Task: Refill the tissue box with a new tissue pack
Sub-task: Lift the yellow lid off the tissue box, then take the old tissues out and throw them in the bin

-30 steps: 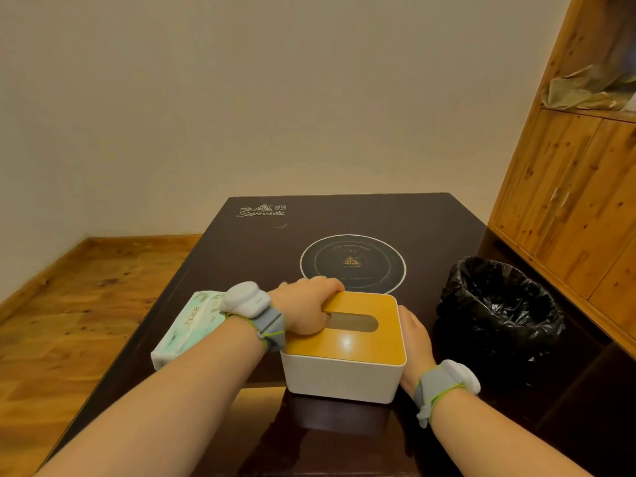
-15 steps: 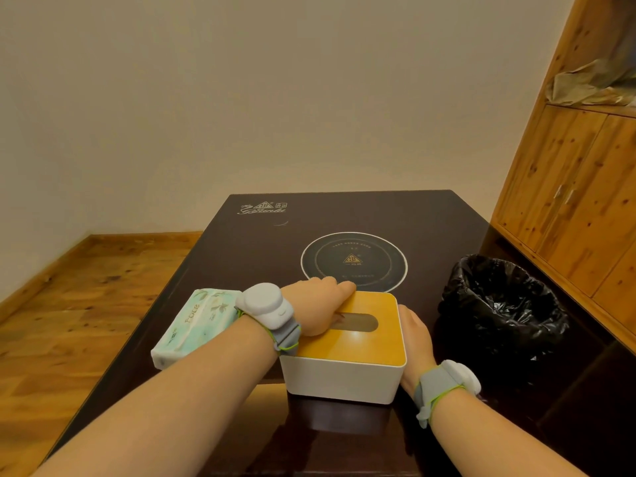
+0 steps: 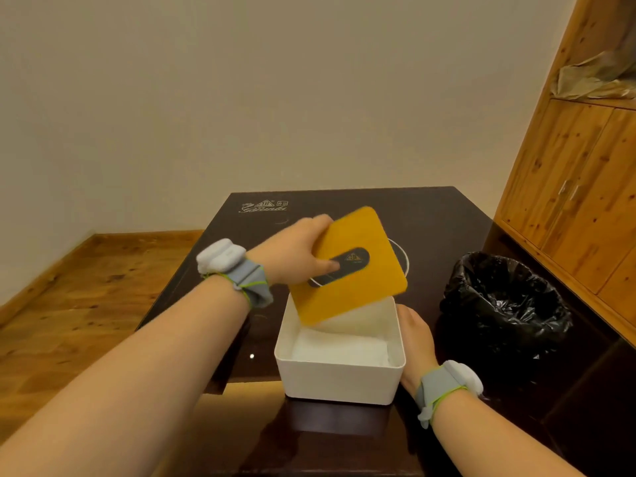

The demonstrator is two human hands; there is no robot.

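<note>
Above the box, the left hand grips the tilted lid, a finger hooked through its slot; the right hand lies flat against the box's right wall, gripping nothing. Opening is underway, I judge; next the lid wants setting on the counter. Near the front edge, the box holds few tissues. No new pack shows.

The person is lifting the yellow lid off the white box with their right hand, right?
Not quite. The head view shows the left hand lifting the yellow lid, with a thumb through its slot. The right hand only steadies the white box from its side.
</note>
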